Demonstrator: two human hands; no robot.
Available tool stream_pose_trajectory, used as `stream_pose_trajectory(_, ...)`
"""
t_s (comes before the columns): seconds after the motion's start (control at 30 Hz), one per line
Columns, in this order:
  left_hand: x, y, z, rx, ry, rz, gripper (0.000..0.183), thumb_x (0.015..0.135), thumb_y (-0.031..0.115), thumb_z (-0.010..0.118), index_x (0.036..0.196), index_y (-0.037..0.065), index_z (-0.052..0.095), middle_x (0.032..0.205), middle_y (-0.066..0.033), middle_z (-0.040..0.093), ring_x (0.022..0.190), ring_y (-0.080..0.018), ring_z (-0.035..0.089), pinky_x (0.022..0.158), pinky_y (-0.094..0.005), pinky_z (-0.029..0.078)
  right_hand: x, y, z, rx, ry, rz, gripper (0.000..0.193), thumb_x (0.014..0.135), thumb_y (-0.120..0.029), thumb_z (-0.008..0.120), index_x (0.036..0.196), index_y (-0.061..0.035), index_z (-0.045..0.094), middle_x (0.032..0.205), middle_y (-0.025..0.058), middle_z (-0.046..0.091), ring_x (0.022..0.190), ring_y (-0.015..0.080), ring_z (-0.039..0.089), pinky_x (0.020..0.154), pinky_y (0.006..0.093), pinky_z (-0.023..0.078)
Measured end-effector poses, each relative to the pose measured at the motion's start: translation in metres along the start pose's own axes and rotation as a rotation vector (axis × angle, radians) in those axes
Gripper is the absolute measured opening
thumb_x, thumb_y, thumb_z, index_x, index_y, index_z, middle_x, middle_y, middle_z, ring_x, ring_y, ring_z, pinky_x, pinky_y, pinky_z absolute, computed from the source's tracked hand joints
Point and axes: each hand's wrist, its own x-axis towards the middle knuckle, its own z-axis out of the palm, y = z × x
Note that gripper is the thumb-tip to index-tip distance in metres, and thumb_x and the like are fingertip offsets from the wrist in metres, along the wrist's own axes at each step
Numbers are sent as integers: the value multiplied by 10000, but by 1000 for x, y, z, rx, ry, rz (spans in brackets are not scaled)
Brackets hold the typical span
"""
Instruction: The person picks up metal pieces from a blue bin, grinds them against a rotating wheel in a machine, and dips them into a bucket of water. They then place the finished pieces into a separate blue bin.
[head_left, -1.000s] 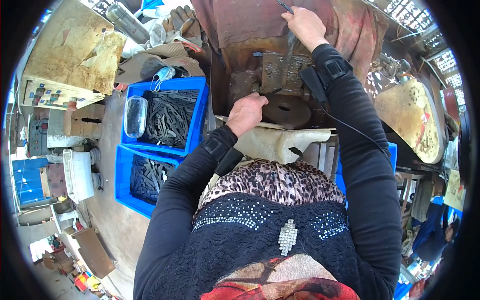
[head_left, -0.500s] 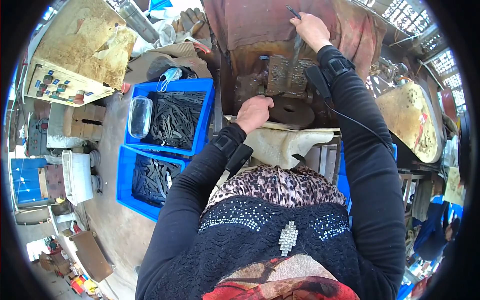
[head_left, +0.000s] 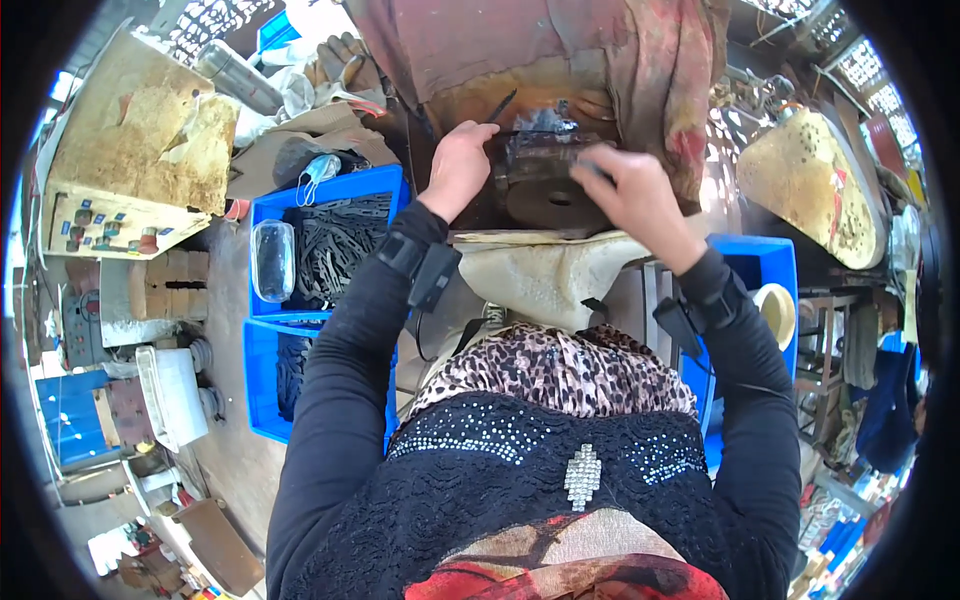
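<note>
My left hand [head_left: 462, 165] is closed at the left of the machine, its fingertips pinching a thin dark metal strip [head_left: 503, 104] that points up and away. My right hand [head_left: 640, 195] is over the right side of a round dark disc [head_left: 545, 203] with a hole in it. Its fingers are drawn together and smeared by motion; what they grip cannot be made out. Behind the disc is a wet metal block [head_left: 548, 122] inside the brown machine housing. A reddish-brown cloth [head_left: 500, 40] drapes over the housing.
Left of me, a blue bin [head_left: 398, 185] contains many dark strips and a clear plastic box [head_left: 273, 262]; another blue bin [head_left: 262, 420] adjoins it. A pale sheet [head_left: 550, 275] hangs below the disc. At right are a blue crate [head_left: 780, 250] and a stained board [head_left: 815, 190].
My right hand has come down from the cloth to the disc. My left hand has moved up and left from the disc, with a strip now showing in its fingers. The view has shifted slightly.
</note>
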Motion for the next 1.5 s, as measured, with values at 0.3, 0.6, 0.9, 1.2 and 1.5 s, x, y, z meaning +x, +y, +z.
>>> stream_pose_trajectory(0.3, -13, -38, 30, 339, -526, 128, 199, 781, 64, 619, 961, 19, 687, 843, -164, 646, 871, -344, 625, 785, -426, 504, -90, 7, 27, 36, -266, -171, 239, 685, -102, 723, 912, -92, 645, 730, 73, 610, 677, 291, 631, 595, 390, 505)
stream_pose_trajectory(0.6, -18, -79, 64, 421, -687, 163, 121, 782, 98, 587, 767, 38, 692, 762, -214, 652, 765, -399, 643, 713, -489, 513, -101, 14, 52, 43, -264, -130, 206, 732, -107, 715, 930, -103, 660, 686, 52, 573, 674, 222, 641, 587, 355, 495)
stream_pose_trajectory(0.9, -29, -86, 71, 404, -650, 161, 144, 790, 109, 564, 737, 35, 676, 755, -217, 657, 752, -401, 648, 695, -500, 518, -62, 49, 50, 1229, -110, 856, 229, 949, -136, 562, 1150, -35, 605, 778, 9, 577, 688, 127, 582, 648, 273, 470)
stream_pose_trajectory(1.2, -35, -83, 74, 368, -609, 118, 128, 763, 79, 576, 741, 12, 683, 764, -254, 648, 774, -412, 650, 728, -495, 518, -40, 72, 92, 1510, 59, 951, 221, 970, -115, 539, 1167, -17, 563, 921, 96, 634, 786, 199, 634, 705, 321, 535)
stream_pose_trajectory(1.5, -27, -64, 41, 129, -636, -162, 163, 839, 131, 603, 749, 4, 648, 705, -170, 653, 661, -304, 668, 625, -417, 529, -33, 73, 90, 1512, 179, 977, 180, 959, -83, 550, 1124, -12, 557, 943, 132, 637, 868, 250, 666, 776, 374, 565)
